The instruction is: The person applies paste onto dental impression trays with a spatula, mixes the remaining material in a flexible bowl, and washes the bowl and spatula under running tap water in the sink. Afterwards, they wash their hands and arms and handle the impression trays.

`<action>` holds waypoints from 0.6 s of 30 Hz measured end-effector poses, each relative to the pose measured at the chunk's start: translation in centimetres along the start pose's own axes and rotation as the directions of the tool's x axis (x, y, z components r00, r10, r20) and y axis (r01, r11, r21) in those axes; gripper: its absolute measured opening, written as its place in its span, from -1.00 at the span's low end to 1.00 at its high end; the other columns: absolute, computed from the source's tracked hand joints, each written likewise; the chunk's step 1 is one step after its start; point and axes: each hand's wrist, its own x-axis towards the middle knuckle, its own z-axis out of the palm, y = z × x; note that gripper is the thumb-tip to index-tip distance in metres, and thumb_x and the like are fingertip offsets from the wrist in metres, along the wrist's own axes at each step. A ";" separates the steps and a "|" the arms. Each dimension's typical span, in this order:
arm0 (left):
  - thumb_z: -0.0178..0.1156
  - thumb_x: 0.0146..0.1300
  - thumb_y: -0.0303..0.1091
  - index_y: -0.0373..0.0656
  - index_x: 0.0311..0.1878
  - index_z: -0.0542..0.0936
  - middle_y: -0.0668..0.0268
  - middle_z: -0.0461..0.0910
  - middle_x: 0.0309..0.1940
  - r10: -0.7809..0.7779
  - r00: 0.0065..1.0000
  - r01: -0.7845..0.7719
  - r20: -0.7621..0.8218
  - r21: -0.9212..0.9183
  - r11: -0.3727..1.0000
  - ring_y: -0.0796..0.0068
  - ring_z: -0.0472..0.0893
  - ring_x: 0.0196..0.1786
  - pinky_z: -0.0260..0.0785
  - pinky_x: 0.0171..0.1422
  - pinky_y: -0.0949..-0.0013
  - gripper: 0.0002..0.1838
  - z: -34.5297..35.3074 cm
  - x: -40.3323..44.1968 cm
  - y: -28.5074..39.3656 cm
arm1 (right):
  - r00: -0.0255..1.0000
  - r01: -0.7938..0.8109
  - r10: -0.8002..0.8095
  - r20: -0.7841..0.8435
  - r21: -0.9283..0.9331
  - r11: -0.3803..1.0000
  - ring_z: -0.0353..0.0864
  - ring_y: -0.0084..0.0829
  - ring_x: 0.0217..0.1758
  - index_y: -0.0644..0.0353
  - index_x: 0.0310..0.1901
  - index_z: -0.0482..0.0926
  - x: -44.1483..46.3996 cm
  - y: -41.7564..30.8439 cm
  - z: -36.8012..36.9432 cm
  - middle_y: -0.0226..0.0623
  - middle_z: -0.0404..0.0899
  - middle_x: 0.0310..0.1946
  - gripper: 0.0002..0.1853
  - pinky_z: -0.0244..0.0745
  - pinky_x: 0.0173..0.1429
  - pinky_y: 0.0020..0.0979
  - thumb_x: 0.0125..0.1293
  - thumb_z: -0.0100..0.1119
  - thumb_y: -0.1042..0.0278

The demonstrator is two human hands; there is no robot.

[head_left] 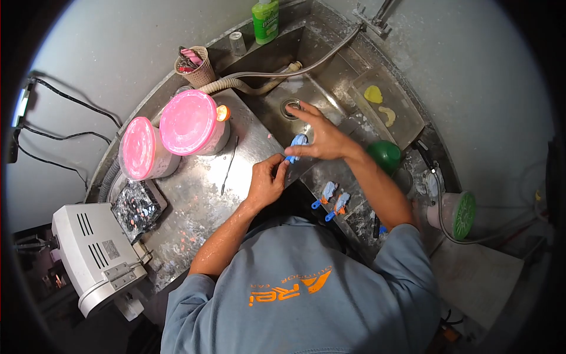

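Observation:
My left hand (268,180) is closed, its thumb and fingers pinching the lower end of a blue tray with pale blue material on it (299,141), which looks like a dental impression tray. Around the tray's right side, my right hand (323,135) has its fingers spread and its thumb close to the tray; whether the thumb touches it I cannot make out. Two similar pieces, a left impression tray (326,193) and a right impression tray (338,206), lie on the counter by my right forearm, with blue handles, orange parts and pale blue material.
Ahead is a metal sink with a drain (290,108) and a hose (318,64). Two pink-lidded tubs (188,122) (139,148) stand left, near a grey-white machine (97,253). Right are a green bowl (384,156), a clear bin (386,106) and a green-lidded tub (463,215).

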 end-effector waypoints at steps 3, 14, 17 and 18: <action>0.15 0.36 -0.43 -0.32 -0.41 0.50 0.12 0.47 -0.67 0.065 0.996 -0.065 -0.065 0.006 0.998 0.28 0.44 -0.65 0.28 -0.46 0.25 -0.79 0.4 -0.1 -0.1 | 0.996 -0.087 0.086 -0.014 -0.025 0.996 -0.07 0.09 0.62 0.14 0.47 0.27 -0.4 0.1 0.9 0.29 0.00 0.49 0.13 -0.05 0.59 -0.04 -0.12 0.63 -0.15; 0.13 0.38 -0.41 -0.34 -0.37 0.52 0.07 0.43 -0.62 0.077 0.991 -0.069 -0.113 0.081 0.994 0.22 0.43 -0.57 0.27 -0.40 0.21 -0.79 0.2 -0.6 -1.3 | 0.960 -0.274 0.275 0.055 0.403 0.873 0.12 -0.03 0.57 0.31 0.46 0.25 1.3 1.7 0.3 0.15 0.24 0.44 0.12 0.03 0.58 -0.19 -0.11 0.64 0.04; 0.11 0.42 -0.37 -0.32 -0.35 0.54 0.18 0.43 -0.64 0.071 0.991 -0.066 -0.117 0.052 0.996 0.36 0.41 -0.57 0.24 -0.41 0.27 -0.76 0.0 -0.8 -1.8 | 0.939 -0.320 0.345 0.013 0.408 0.855 0.21 -0.12 0.54 0.32 0.44 0.28 1.5 1.3 -0.1 0.11 0.34 0.39 -0.03 0.11 0.54 -0.23 0.02 0.57 0.18; 0.10 0.43 -0.36 -0.32 -0.36 0.55 0.21 0.44 -0.64 0.074 0.990 -0.069 -0.118 0.039 0.997 0.39 0.40 -0.57 0.23 -0.41 0.28 -0.75 -0.2 -0.8 -1.8 | 0.916 -0.340 0.397 -0.057 0.414 0.844 0.27 -0.16 0.49 0.31 0.40 0.33 1.6 1.5 0.0 0.09 0.38 0.35 -0.11 0.19 0.49 -0.25 0.06 0.54 0.20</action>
